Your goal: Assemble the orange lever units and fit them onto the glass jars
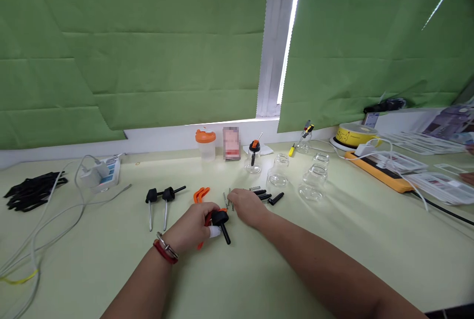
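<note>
The person's left hand (193, 225), a white wrapping on its thumb, pinches a black plastic cap with a stubby black tube (220, 218) above the pale yellow-green tabletop (281, 279); a bit of orange shows beside the cap. The right hand (249, 207) is lowered just beside it, fingertips at the thin silver metal pins (225, 200) on the table. I can't tell from here whether those fingers pinch a pin or merely touch it.

Beyond the left hand lie curved orange plastic pieces (202, 194), and farther left two black caps with silver metal rods (169, 194) lie near each other. Just right of the right hand are a small coiled metal spring (255, 188) and short black plastic tubes (276, 199). Past those, upturned clear glass jars (278, 172) stand near a clear jar topped with a black-and-orange fitting (254, 147).
</note>
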Tool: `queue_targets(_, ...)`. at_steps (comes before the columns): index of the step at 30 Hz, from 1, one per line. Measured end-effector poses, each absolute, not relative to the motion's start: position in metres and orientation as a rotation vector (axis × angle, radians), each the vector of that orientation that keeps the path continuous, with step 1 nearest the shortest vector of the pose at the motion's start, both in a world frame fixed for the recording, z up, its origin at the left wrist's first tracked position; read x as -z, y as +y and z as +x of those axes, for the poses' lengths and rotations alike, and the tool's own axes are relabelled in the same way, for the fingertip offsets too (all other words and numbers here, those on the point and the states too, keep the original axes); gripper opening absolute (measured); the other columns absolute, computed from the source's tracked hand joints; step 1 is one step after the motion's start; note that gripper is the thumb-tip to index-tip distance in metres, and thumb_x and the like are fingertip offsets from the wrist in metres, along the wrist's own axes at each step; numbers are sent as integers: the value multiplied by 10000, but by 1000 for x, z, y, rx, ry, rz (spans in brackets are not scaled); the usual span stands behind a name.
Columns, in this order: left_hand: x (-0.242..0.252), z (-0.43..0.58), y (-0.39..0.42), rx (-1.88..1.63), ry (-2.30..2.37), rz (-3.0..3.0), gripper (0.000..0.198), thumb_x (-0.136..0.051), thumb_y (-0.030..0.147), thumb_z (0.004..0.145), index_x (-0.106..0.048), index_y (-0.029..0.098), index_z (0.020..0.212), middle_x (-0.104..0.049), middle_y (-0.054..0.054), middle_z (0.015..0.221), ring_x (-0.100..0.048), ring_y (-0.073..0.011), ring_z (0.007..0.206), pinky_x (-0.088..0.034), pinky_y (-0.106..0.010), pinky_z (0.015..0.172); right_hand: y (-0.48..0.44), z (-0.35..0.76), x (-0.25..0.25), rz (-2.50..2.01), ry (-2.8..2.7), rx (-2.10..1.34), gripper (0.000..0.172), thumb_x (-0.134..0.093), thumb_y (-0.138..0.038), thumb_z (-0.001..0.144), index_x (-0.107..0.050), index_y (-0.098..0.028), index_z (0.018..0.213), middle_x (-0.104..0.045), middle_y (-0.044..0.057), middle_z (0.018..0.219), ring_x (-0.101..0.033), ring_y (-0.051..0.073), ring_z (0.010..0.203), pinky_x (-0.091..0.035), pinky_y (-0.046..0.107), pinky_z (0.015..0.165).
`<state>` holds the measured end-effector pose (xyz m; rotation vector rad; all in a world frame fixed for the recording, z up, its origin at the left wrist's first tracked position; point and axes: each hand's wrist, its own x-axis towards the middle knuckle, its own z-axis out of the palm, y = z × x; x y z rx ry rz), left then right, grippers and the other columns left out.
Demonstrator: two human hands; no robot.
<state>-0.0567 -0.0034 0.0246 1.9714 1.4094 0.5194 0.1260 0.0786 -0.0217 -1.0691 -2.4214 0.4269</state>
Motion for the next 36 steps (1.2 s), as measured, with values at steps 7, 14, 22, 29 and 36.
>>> queue_targets(7, -16, -44, -3, -636, 1510, 2092, 170, -590, 281, 717, -588, 203, 868, -558, -7, 783, -523, -167, 701, -431, -290, 638, 46, 119, 12, -1038, -1819, -1478, 377, -518, -468, 833, -519, -198, 1096, -595, 3, 753, -540, 125, 601, -402, 231, 545)
queue_targets(14, -16, -61, 5, -726, 1731, 2216, 162, -461, 268, 810, -614, 214, 815, -589, -20, 803, -548, -175, 755, -428, -293, 708, 62, 134, -8, -1209, -1384, -1429, 314, -628, -416, 724, -536, -179, 908, -581, -16, 643, -433, 76, 453, -319, 194, 409)
queue_targets(22, -4, -93, 35, -501, 2495, 1906, 285, -348, 249, 848, -599, 138, 773, -625, -146, 864, -596, -240, 790, -436, -322, 685, 60, 171, -15, -1201, -1409, -1438, 330, -620, -486, 717, -540, -167, 732, -583, -3, 631, -409, 66, 457, -304, 195, 417)
queue_targets(29, 8, -84, 41, -386, 2489, 1970, 319, -321, 292, 872, -605, 147, 867, -640, -146, 908, -601, -275, 867, -442, -332, 657, 32, 157, 0, -1235, -1676, -1494, 317, -625, -492, 719, -580, -191, 807, -524, -29, 637, -398, 77, 487, -293, 196, 422)
queue_targets(36, -10, -51, 15, -702, 2100, 2410, 345, -307, 307, 898, -601, 141, 968, -621, -136, 971, -558, -270, 934, -415, -394, 829, 32, 154, 9, -1263, -1716, -1390, 343, -606, -512, 738, -578, -211, 900, -546, -21, 680, -470, 110, 548, -335, 215, 475)
